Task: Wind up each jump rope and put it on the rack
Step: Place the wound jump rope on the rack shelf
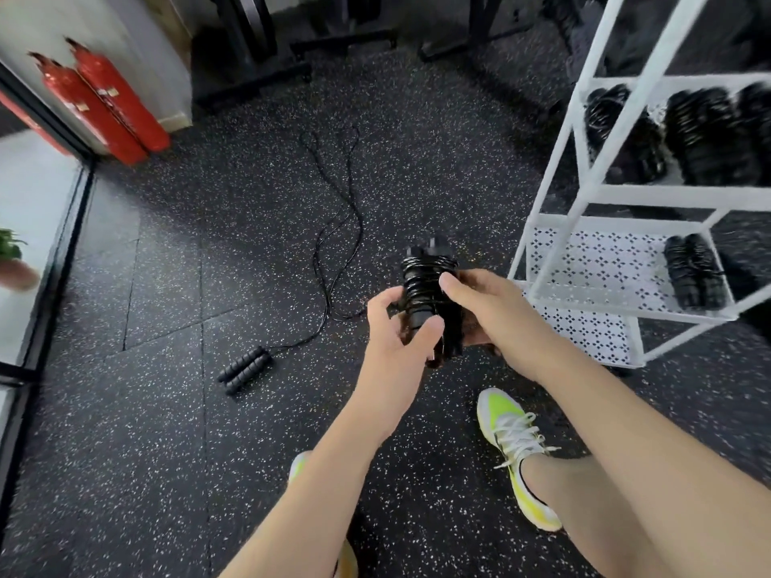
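Both hands on one wound jump rope (425, 292), held in the air over the rubber floor (146, 410), just left of the white rack (584, 194).

Left hand (392, 327): fingers curled round the lower left side of the bundle, thumb pressed on the front of a handle. Right hand (484, 306): wrapped round the right side, thumb tip laid over the cord coils near the top. Bundle is upright, cord wound round the two black handles; the top end is blurred.

Second jump rope (333, 227) lies unwound on the floor, left of the hands. Its cord runs in long loose loops away from the camera; its two ribbed black handles (246, 369) lie side by side, touching, at the near end.

Rack: perforated white shelves. Wound black bundles (709, 135) sit in a row on the upper visible shelf; one more bundle (692, 271) sits on the shelf below, towards its right side. Count on the upper shelf is unclear, edges blurred.

Also in view: two red fire extinguishers (104, 102) leaning at the wall upper left, yellow-green sneaker (517, 452) on the floor under the right arm, black equipment bases (292, 48) at the top.
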A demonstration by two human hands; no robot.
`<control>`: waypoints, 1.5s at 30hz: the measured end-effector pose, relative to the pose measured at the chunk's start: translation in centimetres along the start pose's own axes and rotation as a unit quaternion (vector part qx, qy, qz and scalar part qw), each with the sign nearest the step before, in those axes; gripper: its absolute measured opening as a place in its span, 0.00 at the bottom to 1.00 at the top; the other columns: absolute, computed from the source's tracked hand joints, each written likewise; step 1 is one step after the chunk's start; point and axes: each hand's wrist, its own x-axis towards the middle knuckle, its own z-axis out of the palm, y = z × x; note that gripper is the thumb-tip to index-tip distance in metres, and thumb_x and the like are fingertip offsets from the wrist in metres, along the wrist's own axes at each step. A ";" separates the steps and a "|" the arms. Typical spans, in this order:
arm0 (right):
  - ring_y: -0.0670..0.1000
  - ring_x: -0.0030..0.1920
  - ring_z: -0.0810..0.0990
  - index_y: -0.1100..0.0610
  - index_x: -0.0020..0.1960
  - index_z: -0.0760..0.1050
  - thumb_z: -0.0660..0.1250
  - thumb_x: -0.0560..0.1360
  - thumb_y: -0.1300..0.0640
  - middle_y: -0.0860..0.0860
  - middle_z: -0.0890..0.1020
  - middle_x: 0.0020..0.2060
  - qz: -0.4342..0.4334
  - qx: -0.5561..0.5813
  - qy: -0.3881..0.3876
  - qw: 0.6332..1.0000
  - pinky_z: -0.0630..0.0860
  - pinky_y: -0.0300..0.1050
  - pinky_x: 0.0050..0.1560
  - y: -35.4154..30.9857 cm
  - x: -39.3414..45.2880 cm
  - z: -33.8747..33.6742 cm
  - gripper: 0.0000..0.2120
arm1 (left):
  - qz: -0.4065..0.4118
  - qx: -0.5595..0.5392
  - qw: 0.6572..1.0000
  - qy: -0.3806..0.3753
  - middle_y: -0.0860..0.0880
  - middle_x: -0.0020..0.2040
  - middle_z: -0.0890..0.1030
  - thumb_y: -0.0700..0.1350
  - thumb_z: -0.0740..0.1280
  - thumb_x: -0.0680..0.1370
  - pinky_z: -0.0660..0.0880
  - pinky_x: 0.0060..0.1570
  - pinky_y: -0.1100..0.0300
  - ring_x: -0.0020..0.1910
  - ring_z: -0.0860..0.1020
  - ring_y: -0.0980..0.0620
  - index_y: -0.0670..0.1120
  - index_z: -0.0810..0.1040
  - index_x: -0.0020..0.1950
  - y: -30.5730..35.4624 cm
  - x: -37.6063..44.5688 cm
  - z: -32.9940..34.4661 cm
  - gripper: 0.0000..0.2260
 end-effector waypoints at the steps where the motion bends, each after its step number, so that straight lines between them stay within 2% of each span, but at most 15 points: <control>1: 0.50 0.49 0.87 0.52 0.59 0.78 0.68 0.80 0.46 0.51 0.86 0.52 0.008 -0.013 -0.003 1.000 0.85 0.54 0.48 -0.2 -0.3 -1.0 0.12 | 0.010 0.031 0.999 -0.002 0.50 0.58 0.84 0.45 0.71 0.80 0.79 0.60 0.43 0.58 0.82 0.50 0.61 0.65 0.67 -0.1 -0.1 0.7 0.21; 4: 0.50 0.48 0.87 0.51 0.57 0.79 0.69 0.78 0.43 0.49 0.86 0.49 0.008 -0.090 0.020 0.996 0.85 0.52 0.46 -0.4 -1.2 -4.2 0.14 | 0.019 0.099 0.995 -0.021 0.54 0.59 0.82 0.53 0.74 0.74 0.79 0.62 0.44 0.58 0.82 0.55 0.64 0.65 0.64 -0.1 -0.5 3.6 0.24; 8: 0.50 0.47 0.85 0.48 0.55 0.78 0.68 0.77 0.39 0.47 0.85 0.47 0.004 -0.175 0.078 0.981 0.83 0.57 0.50 0.0 -2.8 -9.3 0.14 | 0.019 0.146 0.987 -0.066 0.58 0.60 0.79 0.52 0.77 0.74 0.79 0.60 0.54 0.57 0.81 0.59 0.61 0.63 0.66 -0.1 0.0 8.8 0.28; 11: 0.48 0.50 0.84 0.47 0.55 0.78 0.68 0.75 0.37 0.46 0.85 0.48 0.015 -0.170 0.127 0.977 0.82 0.57 0.53 1.1 -3.3 -13.4 0.16 | 0.030 0.173 0.980 -0.095 0.62 0.54 0.76 0.51 0.77 0.75 0.74 0.48 0.73 0.52 0.77 0.67 0.58 0.64 0.65 0.4 0.3 13.1 0.27; 13: 0.50 0.51 0.84 0.46 0.53 0.78 0.68 0.76 0.37 0.46 0.85 0.49 0.023 -0.165 0.157 0.973 0.82 0.57 0.54 2.0 -3.5 -15.9 0.14 | 0.034 0.200 0.973 -0.107 0.63 0.50 0.75 0.51 0.77 0.76 0.71 0.39 0.77 0.48 0.75 0.68 0.57 0.65 0.64 0.3 0.9 15.8 0.25; 16: 0.51 0.49 0.84 0.45 0.47 0.78 0.69 0.78 0.42 0.47 0.85 0.46 0.024 -0.152 0.188 0.970 0.82 0.53 0.51 3.2 -3.5 -19.0 0.07 | 0.038 0.241 0.963 -0.112 0.55 0.47 0.81 0.53 0.76 0.76 0.72 0.32 0.70 0.43 0.80 0.60 0.55 0.67 0.64 -0.3 2.3 19.5 0.23; 19: 0.51 0.48 0.84 0.49 0.52 0.79 0.71 0.77 0.44 0.49 0.85 0.47 0.025 -0.152 0.206 0.966 0.79 0.47 0.46 4.8 -2.8 -22.0 0.10 | 0.025 0.270 0.956 -0.112 0.52 0.45 0.83 0.54 0.74 0.77 0.77 0.34 0.63 0.40 0.82 0.55 0.53 0.69 0.66 -1.1 4.2 22.9 0.22; 22: 0.52 0.51 0.84 0.53 0.61 0.79 0.70 0.77 0.45 0.51 0.85 0.52 0.029 -0.153 0.222 0.962 0.80 0.48 0.49 6.4 -1.8 -24.5 0.16 | 0.024 0.305 0.945 -0.116 0.51 0.47 0.84 0.53 0.73 0.78 0.77 0.35 0.64 0.39 0.81 0.57 0.52 0.68 0.66 -2.2 6.4 26.0 0.22; 25: 0.52 0.59 0.80 0.53 0.72 0.73 0.68 0.79 0.44 0.50 0.82 0.60 0.028 -0.166 0.248 0.954 0.75 0.45 0.52 7.7 -0.9 -26.8 0.25 | 0.004 0.315 0.942 -0.113 0.50 0.51 0.82 0.50 0.73 0.79 0.73 0.31 0.71 0.40 0.78 0.59 0.50 0.68 0.68 -3.3 8.5 29.1 0.22; 28: 0.53 0.63 0.79 0.53 0.76 0.69 0.68 0.79 0.46 0.51 0.80 0.65 0.030 -0.150 0.265 0.952 0.75 0.50 0.63 8.9 0.5 -28.8 0.27 | -0.010 0.314 0.944 -0.104 0.48 0.53 0.82 0.51 0.72 0.79 0.80 0.39 0.59 0.45 0.82 0.52 0.46 0.70 0.71 -4.5 10.4 31.9 0.24; 32: 0.54 0.63 0.79 0.55 0.75 0.71 0.66 0.81 0.53 0.53 0.80 0.65 0.030 -0.176 0.291 0.940 0.74 0.46 0.62 10.2 2.4 -30.8 0.22 | -0.010 0.340 0.935 -0.103 0.47 0.54 0.82 0.48 0.69 0.81 0.69 0.29 0.65 0.40 0.78 0.54 0.44 0.70 0.70 -5.9 13.1 35.2 0.20; 36: 0.55 0.59 0.80 0.56 0.70 0.75 0.59 0.82 0.63 0.54 0.83 0.60 0.024 -0.185 0.284 0.940 0.74 0.45 0.56 11.5 4.1 -32.0 0.17 | -0.033 0.347 0.933 -0.091 0.44 0.58 0.82 0.46 0.70 0.80 0.70 0.33 0.64 0.46 0.79 0.49 0.44 0.71 0.68 -7.2 15.8 37.2 0.19; 38: 0.57 0.57 0.80 0.58 0.67 0.76 0.57 0.81 0.68 0.56 0.83 0.56 0.027 -0.185 0.278 0.942 0.75 0.45 0.54 12.4 4.7 -32.4 0.19 | -0.048 0.335 0.937 -0.087 0.43 0.57 0.81 0.45 0.70 0.80 0.70 0.32 0.64 0.44 0.78 0.50 0.43 0.70 0.67 -8.0 16.9 37.6 0.19; 41: 0.56 0.53 0.79 0.59 0.64 0.78 0.55 0.80 0.69 0.55 0.82 0.52 0.035 -0.219 0.272 0.936 0.71 0.42 0.46 13.4 5.3 -32.7 0.18 | -0.055 0.326 0.940 -0.081 0.42 0.59 0.80 0.45 0.70 0.80 0.74 0.37 0.59 0.46 0.79 0.48 0.42 0.69 0.66 -8.7 18.1 38.1 0.18; 45: 0.60 0.54 0.80 0.63 0.61 0.78 0.57 0.80 0.68 0.60 0.83 0.54 0.041 -0.243 0.265 0.932 0.77 0.52 0.55 14.3 5.5 -32.9 0.14 | -0.056 0.319 0.943 -0.076 0.40 0.59 0.80 0.43 0.70 0.80 0.77 0.43 0.54 0.51 0.80 0.44 0.42 0.67 0.66 -9.5 19.0 38.8 0.19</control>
